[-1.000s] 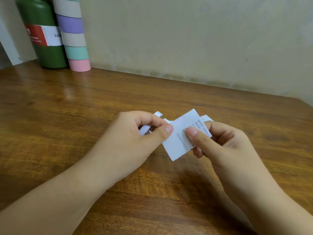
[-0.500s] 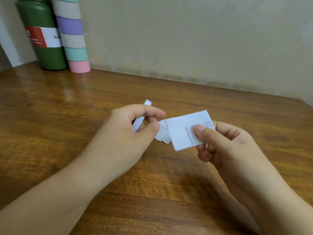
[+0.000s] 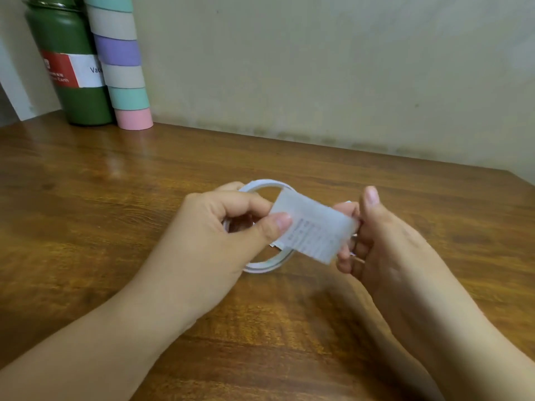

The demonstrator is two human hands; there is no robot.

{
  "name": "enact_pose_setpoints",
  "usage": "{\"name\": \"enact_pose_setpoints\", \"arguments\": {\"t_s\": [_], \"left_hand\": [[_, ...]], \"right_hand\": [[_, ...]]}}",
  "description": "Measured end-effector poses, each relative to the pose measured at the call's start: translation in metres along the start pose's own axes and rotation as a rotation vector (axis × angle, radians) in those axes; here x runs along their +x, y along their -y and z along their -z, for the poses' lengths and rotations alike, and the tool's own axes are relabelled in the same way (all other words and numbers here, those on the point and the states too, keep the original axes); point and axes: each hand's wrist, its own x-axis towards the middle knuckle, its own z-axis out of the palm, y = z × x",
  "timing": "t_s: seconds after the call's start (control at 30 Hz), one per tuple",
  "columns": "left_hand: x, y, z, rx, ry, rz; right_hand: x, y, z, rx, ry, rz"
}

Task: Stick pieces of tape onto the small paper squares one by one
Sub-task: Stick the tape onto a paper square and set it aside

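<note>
Head view, left hand (image 3: 208,244) pinching paper square (image 3: 314,230), right hand (image 3: 376,238) gripping its other edge

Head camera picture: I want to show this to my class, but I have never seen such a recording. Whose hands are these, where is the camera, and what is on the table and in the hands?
There is no machine here. A person wears one wide-angle camera on the head, looking forward and down, so you see their own two bare arms reaching in from the bottom.

The left hand grips a thin white tape roll and pinches one end of a small paper square with printed lines. The right hand holds the other end, thumb raised. The paper is blurred, so the print cannot be read, and I cannot tell if tape is on it.

Below is a wooden table. At its far left corner, against the wall, stand a green bottle and a stack of pastel tape rolls.
</note>
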Motion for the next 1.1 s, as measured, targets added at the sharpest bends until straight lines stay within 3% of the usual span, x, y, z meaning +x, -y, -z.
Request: {"name": "enact_pose_setpoints", "arguments": {"t_s": [0.1,0.23,0.5,1.1], "left_hand": [[0.0004,-0.0035,0.0005,-0.215,0.022,0.175],[-0.0007,-0.0054,0.0004,-0.29,0.05,0.296],[-0.0013,-0.0079,-0.002,-0.192,0.002,0.255],[0.0,-0.0002,-0.0044,-0.177,-0.017,0.233]], "right_hand": [[-0.0057,0.0017,-0.0018,-0.155,0.042,0.192],[-0.0092,0.004,-0.0057,-0.225,0.037,0.253],[-0.0091,0.0042,-0.0022,-0.25,-0.053,0.249],[-0.0087,0.0048,-0.0031,-0.278,-0.045,0.233]]}}
